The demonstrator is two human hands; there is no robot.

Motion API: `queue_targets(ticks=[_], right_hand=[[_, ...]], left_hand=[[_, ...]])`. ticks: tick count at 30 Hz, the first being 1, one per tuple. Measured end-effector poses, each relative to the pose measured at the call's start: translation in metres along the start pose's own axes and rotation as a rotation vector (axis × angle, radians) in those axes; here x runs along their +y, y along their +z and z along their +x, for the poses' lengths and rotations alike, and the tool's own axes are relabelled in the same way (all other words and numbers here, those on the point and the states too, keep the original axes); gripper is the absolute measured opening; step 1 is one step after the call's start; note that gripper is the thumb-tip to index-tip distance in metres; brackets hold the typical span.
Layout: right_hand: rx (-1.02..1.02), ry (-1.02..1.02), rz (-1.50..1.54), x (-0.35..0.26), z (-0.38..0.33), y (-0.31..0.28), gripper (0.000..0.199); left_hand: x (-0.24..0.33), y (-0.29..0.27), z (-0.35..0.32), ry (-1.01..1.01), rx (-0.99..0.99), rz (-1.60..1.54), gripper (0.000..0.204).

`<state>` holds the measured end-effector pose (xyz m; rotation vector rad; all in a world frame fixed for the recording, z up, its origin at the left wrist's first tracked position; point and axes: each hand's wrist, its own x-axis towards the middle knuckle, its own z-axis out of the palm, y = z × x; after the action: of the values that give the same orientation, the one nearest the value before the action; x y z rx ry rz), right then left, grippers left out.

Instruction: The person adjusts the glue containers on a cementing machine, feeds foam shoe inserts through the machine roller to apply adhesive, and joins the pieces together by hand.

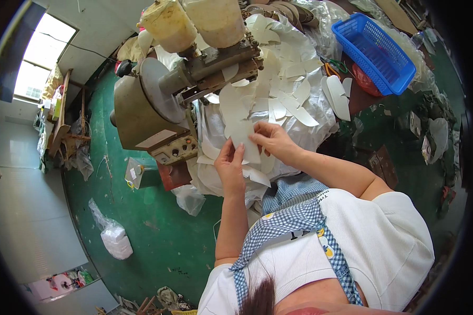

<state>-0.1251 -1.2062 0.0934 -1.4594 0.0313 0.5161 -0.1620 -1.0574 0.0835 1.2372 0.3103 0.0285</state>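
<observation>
Between my two hands is a flat white cut-out sheet piece (240, 131) with a curved outline. My left hand (230, 164) pinches its near left edge, thumb and fingers together. On the right side, my right hand (275, 140) has its fingers bent and closed on the same piece. Loose white cut pieces (286, 68) lie heaped just beyond my hands on a whitish plastic covering. More white pieces (256, 177) lie beneath and beside my hands. The piece's far end reaches toward the arm of an olive-green machine (126, 113).
Two yellowed plastic tanks (214, 21) top the machine, whose control panel (176, 152) faces my side. A blue plastic basket (376, 55) stands at the far right, near scissors (331, 70) and stacked white pieces (337, 98). On the green floor lies a wrapped white bundle (116, 241).
</observation>
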Motion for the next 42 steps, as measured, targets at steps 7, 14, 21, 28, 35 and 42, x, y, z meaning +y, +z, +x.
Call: queue_targets(ticks=[7, 14, 21, 28, 35, 42], right_hand=[[0.116, -0.03, 0.267, -0.021, 0.018, -0.031, 0.009], [0.133, -0.004, 0.361, -0.021, 0.049, -0.04, 0.01], [0.339, -0.106, 0.254, -0.018, 0.128, -0.048, 0.018], [0.042, 0.162, 0.168, 0.007, 0.096, -0.04, 0.051], [-0.057, -0.462, -0.971, 0.166, 0.074, 0.017, 0.038], [-0.121, -0.541, -1.222, 0.208, 0.09, 0.009, 0.038]], left_hand=[[0.019, 0.043, 0.041, 0.13, -0.11, 0.499, 0.027], [0.016, 0.048, 0.058, -0.084, -0.124, 0.207, 0.024], [0.014, 0.021, 0.096, -0.048, 0.069, 0.251, 0.038], [-0.102, -0.105, 0.032, -0.403, 0.243, 0.475, 0.025], [-0.2, -0.118, 0.014, 0.101, 0.381, 0.953, 0.03], [-0.135, -0.116, -0.031, -0.013, 0.398, 0.452, 0.024]])
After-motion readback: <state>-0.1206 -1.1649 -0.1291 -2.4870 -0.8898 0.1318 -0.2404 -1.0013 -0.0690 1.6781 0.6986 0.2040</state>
